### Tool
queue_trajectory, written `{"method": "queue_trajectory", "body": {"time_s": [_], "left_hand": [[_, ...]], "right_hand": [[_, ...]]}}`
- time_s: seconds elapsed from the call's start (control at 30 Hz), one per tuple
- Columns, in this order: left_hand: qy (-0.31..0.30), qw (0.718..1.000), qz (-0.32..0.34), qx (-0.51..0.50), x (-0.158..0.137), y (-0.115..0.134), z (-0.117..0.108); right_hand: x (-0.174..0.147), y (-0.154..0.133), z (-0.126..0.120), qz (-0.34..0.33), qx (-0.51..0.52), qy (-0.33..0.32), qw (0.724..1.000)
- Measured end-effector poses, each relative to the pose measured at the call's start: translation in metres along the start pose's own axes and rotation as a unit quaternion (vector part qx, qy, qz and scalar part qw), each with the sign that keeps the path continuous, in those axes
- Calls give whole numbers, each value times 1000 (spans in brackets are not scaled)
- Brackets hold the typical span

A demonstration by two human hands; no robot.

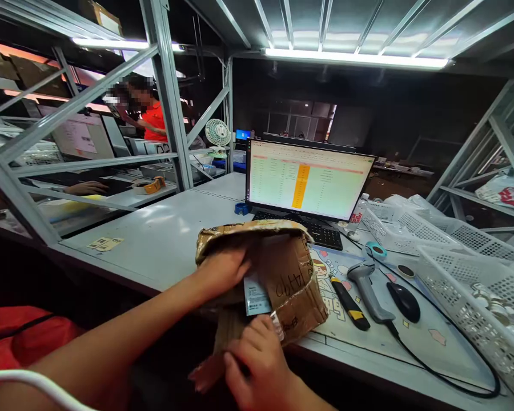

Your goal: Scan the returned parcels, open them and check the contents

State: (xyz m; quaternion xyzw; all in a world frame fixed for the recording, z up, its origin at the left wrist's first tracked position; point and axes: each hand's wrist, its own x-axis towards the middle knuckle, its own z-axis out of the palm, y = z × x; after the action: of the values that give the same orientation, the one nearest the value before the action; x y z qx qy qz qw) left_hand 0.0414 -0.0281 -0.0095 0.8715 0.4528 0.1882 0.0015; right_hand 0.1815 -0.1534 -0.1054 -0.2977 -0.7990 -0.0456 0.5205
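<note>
An opened cardboard box (pixel 291 285) with handwriting on its side and tape on its edges lies tilted at the front of the desk. My left hand (pixel 225 268) reaches inside it, and its fingers are hidden by shadow and the box. A silvery-blue packet (pixel 256 295) with a printed label shows in the opening, just below that hand. Closed at the near edge of the box, my right hand (pixel 261 357) grips the cardboard by a loose flap (pixel 229 334). A bit of clear plastic (pixel 277 325) sticks out beside its fingers.
Behind the box stand a monitor (pixel 308 180) and a keyboard (pixel 325 235). On the right lie a yellow-black utility knife (pixel 349 302), a barcode scanner (pixel 370 294), its cable and a mouse (pixel 404 301). White baskets (pixel 466 285) line the right edge. A co-worker (pixel 154 120) is beyond the left frame.
</note>
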Motion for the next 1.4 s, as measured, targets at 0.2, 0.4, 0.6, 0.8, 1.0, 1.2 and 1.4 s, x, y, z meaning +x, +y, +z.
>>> {"method": "queue_trajectory", "body": {"time_s": [0.2,0.4,0.6,0.8,1.0,1.2,1.4], "left_hand": [[-92,985,-34,-139,38,-18,-11],[-198,961,-17,-191,40,-15,-27],[-266,952,-70,-137,21,3,-38],[-194,976,-34,-91,-24,51,-49],[-137,990,1,6,-54,63,-43],[205,967,131,78,-64,36,-51],[347,924,-59,-152,-88,-24,-26]], "right_hand": [[12,-1,-32,16,25,-89,996],[45,51,-80,109,-162,-118,974],[62,86,-97,270,-213,-190,920],[73,106,-123,376,-64,-179,907],[69,121,-133,441,-11,-120,889],[84,140,-140,406,-138,-93,899],[76,132,-136,344,-98,-98,929]]}}
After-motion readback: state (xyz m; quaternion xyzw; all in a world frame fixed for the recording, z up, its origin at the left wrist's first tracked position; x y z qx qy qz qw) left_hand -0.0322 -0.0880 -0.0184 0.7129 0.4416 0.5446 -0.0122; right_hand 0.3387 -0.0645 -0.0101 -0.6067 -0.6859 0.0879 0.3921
